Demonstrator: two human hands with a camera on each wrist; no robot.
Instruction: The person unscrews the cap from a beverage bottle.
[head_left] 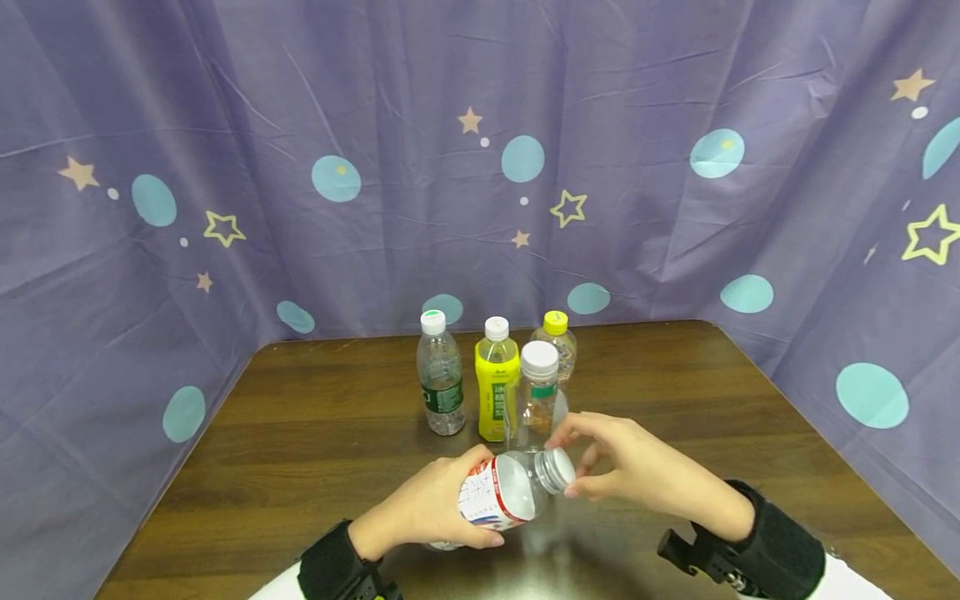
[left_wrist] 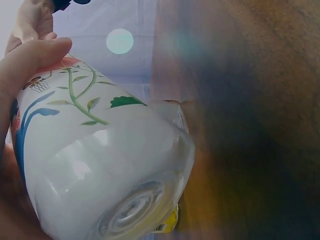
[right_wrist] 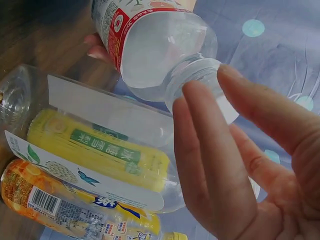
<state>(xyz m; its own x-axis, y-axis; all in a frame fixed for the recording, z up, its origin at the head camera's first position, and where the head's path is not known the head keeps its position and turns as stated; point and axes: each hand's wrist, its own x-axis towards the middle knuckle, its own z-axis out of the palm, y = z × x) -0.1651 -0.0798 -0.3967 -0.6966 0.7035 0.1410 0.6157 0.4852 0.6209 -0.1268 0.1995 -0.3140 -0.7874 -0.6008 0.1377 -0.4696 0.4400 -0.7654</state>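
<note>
The dark brown wooden surface (head_left: 315,433) is walled at its far and side edges by a purple cloth backdrop printed with stars and teal dots (head_left: 480,167), and bare wood lies open at 9 o'clock and at 3 o'clock of the hands. Near the front edge the left hand (head_left: 420,512) grips a clear plastic bottle with a white, red-banded label (head_left: 506,493), its fingers (head_left: 472,540) curled round the body; the bottle is tipped on its side above the surface, neck pointing toward 2 o'clock, and it looks empty. The right hand (head_left: 637,475) meets the bottle's grey screw cap (head_left: 557,468), fingers (right_wrist: 200,165) slightly spread and only lightly bent, fingertips touching the cap rather than clamped on it. Just beyond the hands, at 12 o'clock, four capped bottles stand upright in a tight cluster: a clear water bottle with a green label and white cap (head_left: 440,375) at the left, holding little, a bright yellow drink bottle with a white cap (head_left: 497,379) beside it, a clear bottle with a wide white cap (head_left: 537,396) nearest the hands, holding a little amber liquid, and a yellow-capped bottle (head_left: 558,342) behind that, its contents hard to tell.
</note>
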